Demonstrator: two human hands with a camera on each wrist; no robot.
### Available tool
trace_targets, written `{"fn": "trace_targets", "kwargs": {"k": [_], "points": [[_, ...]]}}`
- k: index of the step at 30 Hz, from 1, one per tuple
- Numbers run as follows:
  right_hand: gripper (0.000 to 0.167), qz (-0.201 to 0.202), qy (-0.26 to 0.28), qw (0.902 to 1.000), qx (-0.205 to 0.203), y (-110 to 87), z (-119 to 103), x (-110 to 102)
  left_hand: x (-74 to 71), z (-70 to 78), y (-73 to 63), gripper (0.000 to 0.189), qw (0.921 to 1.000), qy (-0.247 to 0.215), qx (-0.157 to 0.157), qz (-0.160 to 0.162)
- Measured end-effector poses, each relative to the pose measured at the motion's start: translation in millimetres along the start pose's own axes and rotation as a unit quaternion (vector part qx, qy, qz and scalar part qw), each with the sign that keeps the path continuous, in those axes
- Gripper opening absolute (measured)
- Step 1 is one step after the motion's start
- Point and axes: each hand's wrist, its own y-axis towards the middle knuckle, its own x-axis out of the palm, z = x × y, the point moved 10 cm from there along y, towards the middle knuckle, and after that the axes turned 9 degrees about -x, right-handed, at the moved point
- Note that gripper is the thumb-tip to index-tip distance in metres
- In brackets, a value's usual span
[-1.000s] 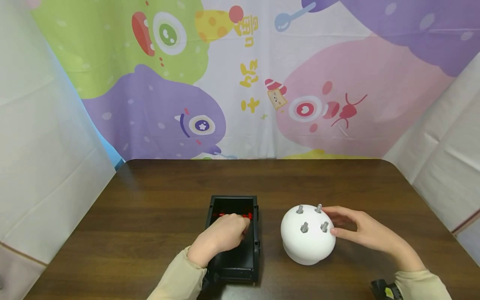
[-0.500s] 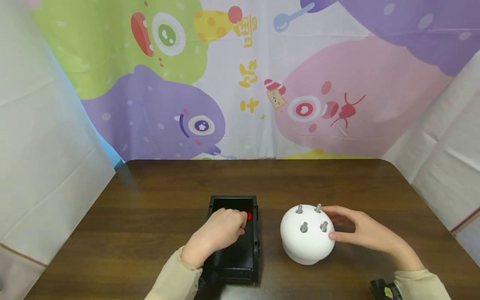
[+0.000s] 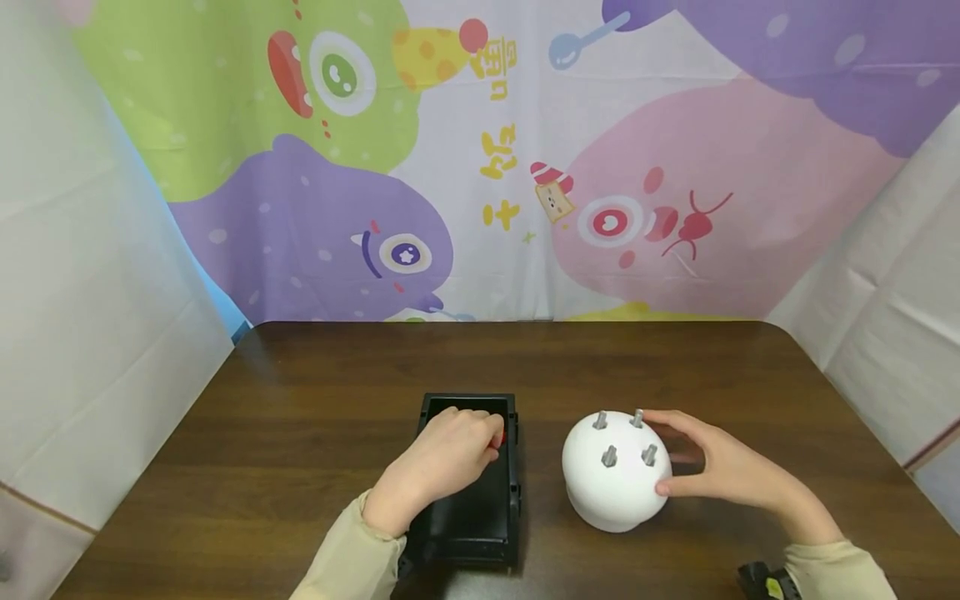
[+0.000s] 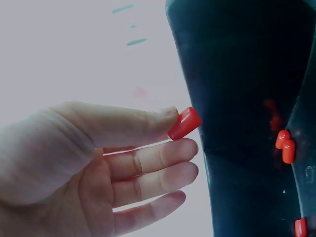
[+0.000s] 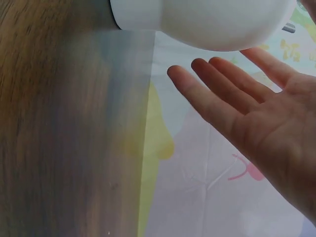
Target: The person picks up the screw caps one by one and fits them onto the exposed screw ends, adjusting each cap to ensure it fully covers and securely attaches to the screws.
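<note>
Over the far half of a black tray (image 3: 513,500), my left hand (image 3: 446,454) hangs with its back to the head camera. The left wrist view shows its thumb and forefinger pinching a small red cap (image 4: 184,124), the other fingers loosely extended. To the right of the tray stands a white rounded body (image 3: 615,496) with several threaded metal studs (image 3: 609,456) sticking up from its top. My right hand (image 3: 738,467) is at its right side, thumb and forefinger spread and touching it. In the right wrist view the other fingers (image 5: 207,101) stretch out straight just off the white surface.
More red caps (image 4: 288,150) lie in the tray by its side wall, mostly hidden by the left hand in the head view. A dark wooden table (image 3: 300,467) carries everything. A patterned curtain (image 3: 495,275) hangs behind its far edge.
My left hand has shifted slightly away from me and up, covering most of the red caps seen earlier. My right thumb has slid a little lower along the white body.
</note>
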Motion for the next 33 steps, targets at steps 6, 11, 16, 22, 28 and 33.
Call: {"fn": "trace_targets", "kwargs": {"k": [6, 11, 16, 22, 28, 33], "points": [[0.078, -0.008, 0.035, 0.9993, -0.009, -0.3, -3, 3, -6.1, 6.6, 1.9, 0.013, 1.0, 0.001, 0.007, 0.005], [0.074, -0.009, 0.042, 0.9991, 0.005, -0.4, -3, 3, -12.0, 11.0, 3.7, 0.012, 0.9998, -0.006, 0.011, 0.015], [0.071, -0.008, 0.036, 0.999, 0.024, -0.6, -1, 2, -17.1, 14.0, 5.1, 0.007, 0.9992, -0.031, 0.021, 0.016], [0.072, -0.008, 0.029, 0.9992, 0.027, -0.5, 3, 3, -24.3, 15.8, 6.3, 0.006, 0.9977, -0.059, 0.024, 0.021], [0.072, -0.005, 0.02, 0.9994, 0.028, 0.4, 4, 3, -23.6, 19.6, 9.4, 0.007, 0.9978, -0.058, 0.027, 0.014], [0.071, -0.006, 0.016, 0.9995, 0.027, 0.7, 3, 3, -25.2, 21.6, 11.6, 0.006, 0.9979, -0.054, 0.032, 0.018]]}}
